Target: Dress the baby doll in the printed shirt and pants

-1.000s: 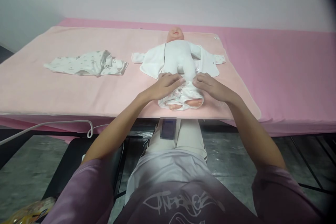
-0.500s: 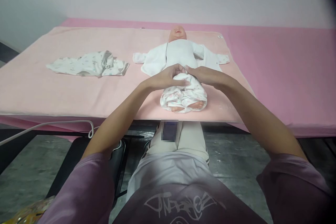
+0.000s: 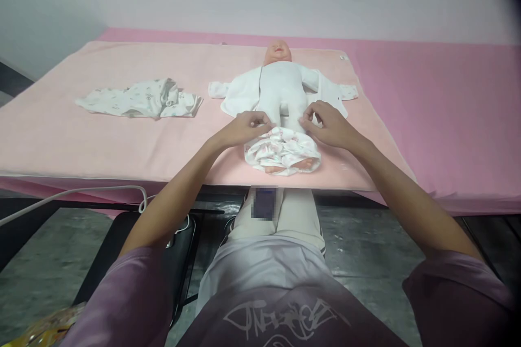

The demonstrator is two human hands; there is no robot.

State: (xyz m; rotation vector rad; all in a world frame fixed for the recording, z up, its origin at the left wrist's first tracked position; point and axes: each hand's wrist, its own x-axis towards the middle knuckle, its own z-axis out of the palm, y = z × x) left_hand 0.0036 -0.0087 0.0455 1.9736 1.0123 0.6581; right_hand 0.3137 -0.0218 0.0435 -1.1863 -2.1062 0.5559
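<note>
A baby doll (image 3: 280,84) with a white body lies on its back, head away from me, arms spread in a white jacket (image 3: 241,92). Patterned white pants (image 3: 280,143) are bunched around its lower legs, and its feet show at the near end. My left hand (image 3: 253,126) is closed in a pinch at the upper left edge of the pants. On the other side, my right hand (image 3: 321,122) has its fingers curled together beside the doll's leg; what they pinch, if anything, is too small to make out.
A folded patterned white garment (image 3: 142,100) lies to the left on the peach mat (image 3: 122,146). The mat covers part of a pink table surface (image 3: 439,119). A white cable (image 3: 101,190) hangs below the front edge at left, above a black chair (image 3: 130,244).
My hands have moved apart, from over the pants to either side of the doll's legs. The white legs above the pants now show, and the pants sit lower and more bunched.
</note>
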